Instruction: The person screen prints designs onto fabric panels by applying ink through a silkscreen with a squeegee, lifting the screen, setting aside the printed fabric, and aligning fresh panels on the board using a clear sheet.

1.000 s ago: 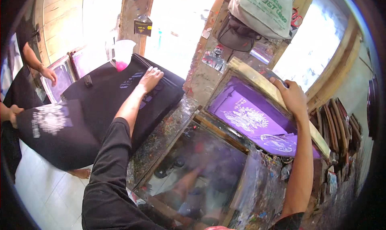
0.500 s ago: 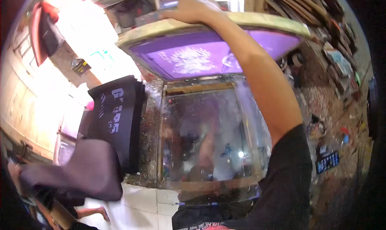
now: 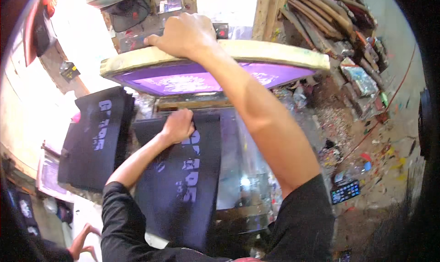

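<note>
My right hand (image 3: 181, 35) grips the top of a wooden-framed screen (image 3: 282, 51), with purple mesh and a white floral design, tilted up above the platen. My left hand (image 3: 178, 126) is closed on the upper part of a black fabric piece (image 3: 176, 207) with pale lettering, lying over the left of a glassy platen (image 3: 240, 156). A stack of similar black pieces (image 3: 82, 147) sits left of it.
Bags and a cap hang at the back. Worn frames and boards (image 3: 330, 19) lean at the upper right. A phone (image 3: 345, 191) lies on the paint-spattered surface at right. Another person's bare foot (image 3: 89, 234) shows at the lower left, near a purple frame (image 3: 50, 177).
My left hand has brought a black piece from the left onto the platen. My right hand still holds the raised screen. The view has turned, and the other person's hands have left it.
</note>
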`<action>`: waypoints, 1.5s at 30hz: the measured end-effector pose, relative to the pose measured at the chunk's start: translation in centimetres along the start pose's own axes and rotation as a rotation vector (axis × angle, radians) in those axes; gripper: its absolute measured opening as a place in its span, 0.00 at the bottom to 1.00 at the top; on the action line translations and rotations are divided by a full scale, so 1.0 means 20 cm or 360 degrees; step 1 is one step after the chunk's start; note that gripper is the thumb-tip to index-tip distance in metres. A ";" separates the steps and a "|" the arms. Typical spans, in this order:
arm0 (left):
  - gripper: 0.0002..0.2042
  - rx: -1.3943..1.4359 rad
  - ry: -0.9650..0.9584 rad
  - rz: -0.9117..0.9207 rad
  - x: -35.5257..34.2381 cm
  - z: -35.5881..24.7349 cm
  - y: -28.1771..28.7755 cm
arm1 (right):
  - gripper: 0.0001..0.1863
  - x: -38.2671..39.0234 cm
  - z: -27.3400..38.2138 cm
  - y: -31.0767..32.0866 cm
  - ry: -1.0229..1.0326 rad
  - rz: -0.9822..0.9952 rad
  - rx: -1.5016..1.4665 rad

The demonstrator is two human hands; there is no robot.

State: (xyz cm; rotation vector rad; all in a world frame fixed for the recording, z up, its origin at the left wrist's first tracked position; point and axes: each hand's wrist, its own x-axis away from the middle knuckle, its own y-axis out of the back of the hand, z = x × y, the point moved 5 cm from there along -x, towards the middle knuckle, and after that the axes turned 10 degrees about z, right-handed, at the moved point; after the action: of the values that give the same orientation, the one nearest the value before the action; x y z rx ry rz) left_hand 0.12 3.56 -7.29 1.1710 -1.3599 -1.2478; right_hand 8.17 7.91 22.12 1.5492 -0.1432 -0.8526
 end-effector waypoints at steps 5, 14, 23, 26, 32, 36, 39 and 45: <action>0.14 -0.0341 -0.0139 -0.0579 -0.41 -0.01 -0.46 | 0.39 0.01 0.04 0.00 -0.0040 0.0015 -0.0077; 0.20 0.0586 -0.1209 -0.0845 0.03 -1.39 -0.31 | 0.44 -0.11 -0.06 0.02 -0.0109 0.0044 0.0064; 0.29 0.0389 0.0155 -0.0154 0.73 -0.37 -0.49 | 0.42 -0.09 0.01 0.01 -0.0091 0.0095 -0.0013; 0.33 0.0281 0.0134 0.0030 0.76 -0.34 -0.57 | 0.38 -0.05 0.03 0.11 -0.0079 0.0172 -0.0127; 0.35 0.0287 0.0166 0.0096 0.86 -0.25 -0.57 | 0.38 -0.12 0.00 0.05 -0.0129 0.0161 0.0050; 0.34 0.0245 0.0157 0.0084 0.82 -0.21 -0.57 | 0.39 -0.11 0.01 0.09 -0.0124 0.0147 -0.0111; 0.34 0.0250 0.0117 0.0093 0.83 -0.21 -0.59 | 0.40 -0.12 0.01 0.08 -0.0139 0.0181 -0.0080; 0.34 0.0238 0.0099 0.0095 0.84 -0.22 -0.59 | 0.41 -0.19 -0.03 0.04 -0.0096 0.0155 -0.0058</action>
State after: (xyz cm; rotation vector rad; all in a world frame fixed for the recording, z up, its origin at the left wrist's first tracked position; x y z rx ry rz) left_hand 3.16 -14.05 -18.28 1.2520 -1.4512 -1.0739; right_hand 6.12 10.36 24.33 1.4710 -0.2435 -0.8207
